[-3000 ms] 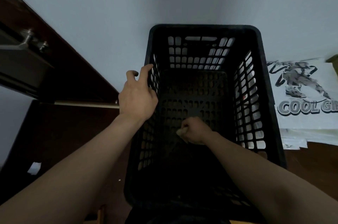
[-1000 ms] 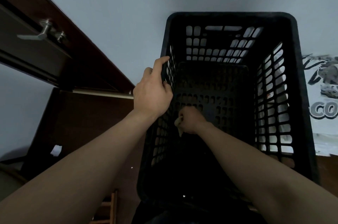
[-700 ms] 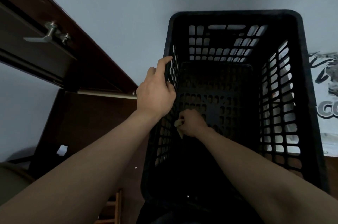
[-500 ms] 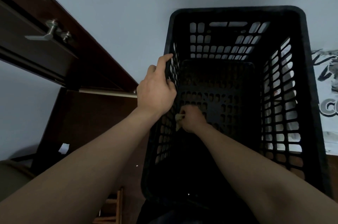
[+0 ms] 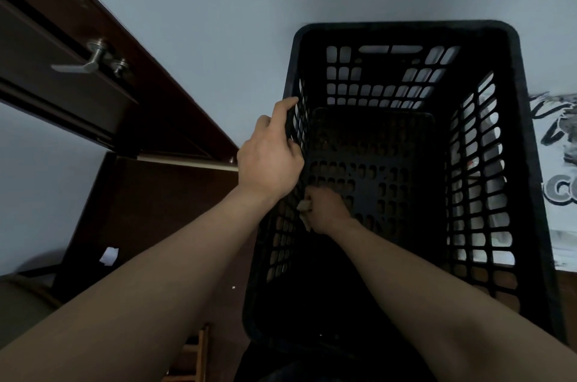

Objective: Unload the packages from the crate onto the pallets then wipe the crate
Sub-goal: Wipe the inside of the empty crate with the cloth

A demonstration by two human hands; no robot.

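Black crate [image 5: 406, 26] standing by a pale wall, 2 hands at it.
A dark door with a metal handle [image 5: 81, 63] is hanging at left; a printed sheet [image 5: 559, 163] is lying just right of the crate, and a paper scrap [image 5: 109, 255] is lying on the floor. The left hand [image 5: 268, 160] is gripping the crate's left rim. The right hand [image 5: 326, 210] is reaching deep inside, pinching a pale cloth [image 5: 304, 214] near the left wall.

I see my left hand [image 5: 268, 160] gripping the left wall of the black crate [image 5: 406, 27], fingers hooked over its edge. My right hand [image 5: 326, 210] is down inside, clutching a pale cloth [image 5: 304, 214] at the slotted floor, close to that same wall. A door handle [image 5: 84, 61] sits far left; printed white fabric [image 5: 562, 163] lies right.
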